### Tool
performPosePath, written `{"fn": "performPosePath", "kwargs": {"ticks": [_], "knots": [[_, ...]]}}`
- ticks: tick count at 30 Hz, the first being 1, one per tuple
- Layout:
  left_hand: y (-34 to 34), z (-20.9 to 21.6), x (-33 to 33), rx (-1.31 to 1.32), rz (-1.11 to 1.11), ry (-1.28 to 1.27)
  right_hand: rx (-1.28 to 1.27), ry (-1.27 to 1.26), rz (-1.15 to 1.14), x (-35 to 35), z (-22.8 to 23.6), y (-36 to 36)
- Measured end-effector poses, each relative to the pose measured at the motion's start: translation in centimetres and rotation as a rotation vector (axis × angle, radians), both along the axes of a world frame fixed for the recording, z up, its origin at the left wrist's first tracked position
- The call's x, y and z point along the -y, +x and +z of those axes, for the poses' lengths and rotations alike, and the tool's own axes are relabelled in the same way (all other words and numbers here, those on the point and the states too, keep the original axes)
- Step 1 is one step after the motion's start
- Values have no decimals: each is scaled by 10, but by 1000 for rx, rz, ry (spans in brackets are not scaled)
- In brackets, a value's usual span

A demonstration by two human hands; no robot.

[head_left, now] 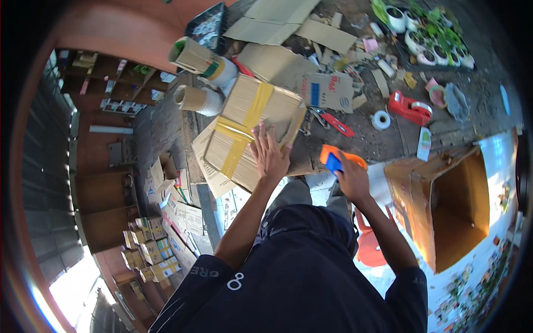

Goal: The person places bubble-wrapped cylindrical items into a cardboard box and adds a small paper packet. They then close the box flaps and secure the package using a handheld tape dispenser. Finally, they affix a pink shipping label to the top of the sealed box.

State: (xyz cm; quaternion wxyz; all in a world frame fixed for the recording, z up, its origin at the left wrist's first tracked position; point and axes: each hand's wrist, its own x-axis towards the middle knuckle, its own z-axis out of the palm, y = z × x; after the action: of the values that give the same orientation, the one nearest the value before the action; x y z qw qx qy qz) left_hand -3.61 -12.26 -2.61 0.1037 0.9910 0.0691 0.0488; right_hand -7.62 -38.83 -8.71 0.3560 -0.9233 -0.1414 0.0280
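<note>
My left hand lies open and flat, steadying the yellow-taped brown cardboard box, while my right hand grips the orange-and-blue tape dispenser ready beside it.

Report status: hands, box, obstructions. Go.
Left hand flat on taped cardboard box. Right hand grips orange tape dispenser. Nothing between them.

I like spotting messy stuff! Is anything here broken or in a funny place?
Yes. Torn cardboard scraps lie scattered over the table. The taped cardboard box under the left hand sits crooked, with a dented corner. The right hand holds an orange tape dispenser.
</note>
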Motion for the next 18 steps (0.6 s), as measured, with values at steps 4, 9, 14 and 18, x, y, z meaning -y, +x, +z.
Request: {"fn": "performPosePath", "kwargs": {"ticks": [4, 9, 14, 18], "knots": [[1, 16, -32, -65, 60, -31, 130, 9, -134, 23, -21, -5], [20, 21, -111, -107, 202, 79, 246, -110, -187, 28, -28, 18], [49, 46, -132, -117, 300, 147, 462, -164, -201, 20, -33, 50], [67, 42, -178, -130, 345, -49, 508, -210, -230, 5, -33, 82]]}}
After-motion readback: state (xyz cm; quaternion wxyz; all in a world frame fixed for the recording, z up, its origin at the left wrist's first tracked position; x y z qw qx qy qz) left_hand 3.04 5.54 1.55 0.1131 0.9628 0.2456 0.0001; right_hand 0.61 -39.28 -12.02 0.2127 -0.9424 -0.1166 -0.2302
